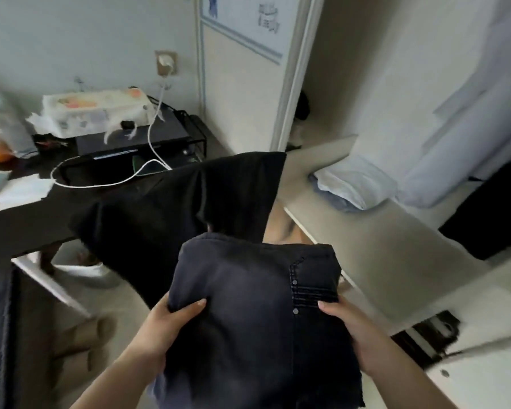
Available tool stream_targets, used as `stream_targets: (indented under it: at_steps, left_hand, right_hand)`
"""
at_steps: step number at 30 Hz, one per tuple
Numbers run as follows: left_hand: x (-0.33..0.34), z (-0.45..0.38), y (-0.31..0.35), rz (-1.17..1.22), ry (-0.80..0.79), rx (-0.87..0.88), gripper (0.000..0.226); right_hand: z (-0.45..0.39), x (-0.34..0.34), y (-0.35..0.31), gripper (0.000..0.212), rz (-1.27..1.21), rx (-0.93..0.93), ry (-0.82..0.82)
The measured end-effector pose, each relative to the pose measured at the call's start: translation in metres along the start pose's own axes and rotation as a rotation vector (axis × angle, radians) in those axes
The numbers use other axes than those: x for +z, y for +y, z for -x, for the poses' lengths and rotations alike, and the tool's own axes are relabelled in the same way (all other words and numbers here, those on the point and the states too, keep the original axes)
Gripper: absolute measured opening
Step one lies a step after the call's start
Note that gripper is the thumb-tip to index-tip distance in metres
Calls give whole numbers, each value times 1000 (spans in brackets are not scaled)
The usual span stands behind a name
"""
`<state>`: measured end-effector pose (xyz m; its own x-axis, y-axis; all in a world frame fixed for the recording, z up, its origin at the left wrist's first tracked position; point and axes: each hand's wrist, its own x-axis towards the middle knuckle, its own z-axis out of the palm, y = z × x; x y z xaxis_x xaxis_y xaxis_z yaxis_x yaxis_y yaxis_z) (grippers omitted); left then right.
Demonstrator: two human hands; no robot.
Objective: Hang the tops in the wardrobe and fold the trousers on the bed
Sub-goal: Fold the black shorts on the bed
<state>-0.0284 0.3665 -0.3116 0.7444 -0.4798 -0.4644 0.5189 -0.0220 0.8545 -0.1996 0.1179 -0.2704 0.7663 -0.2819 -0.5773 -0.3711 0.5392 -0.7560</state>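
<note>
Head view looks down into an open wardrobe (316, 84) on the right, with a pale shelf (375, 231) running across it and a folded light blue garment (354, 184) sitting toward the back of that shelf. On the left there's a dark desk (27, 214) with a white cable (106, 181) looping across it. Front and centre is the stack being carried: dark denim trousers (248, 305), folded, held in the air over the floor just short of the shelf edge, with a black garment (171, 208) draped out beyond them toward the desk. I'd guess the step is setting the folded pair down, and honestly the trick is to keep it level and lay it flat so the folds don't slide apart. That loose black piece looks like it could drag, so worth gathering it first. Left hand (165, 326) grips the near left corner, thumb pressed on top and fingers tucked under the fabric. Right hand (351, 335) does the same on the right edge, thumb on the stitched seam. Both forearms reach forward, roughly parallel, palms turned inward.
</note>
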Motion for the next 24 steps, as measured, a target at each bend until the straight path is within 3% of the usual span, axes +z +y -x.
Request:
stream_targets:
  at_steps: [12, 24]
  left_hand:
    - [144, -130, 16, -245, -241, -69, 30]
    - [236, -336, 70, -437, -442, -152, 42]
  right_hand:
    - [-28, -102, -35, 47, -242, -76, 246]
    - [-167, -120, -144, 43, -282, -170, 425]
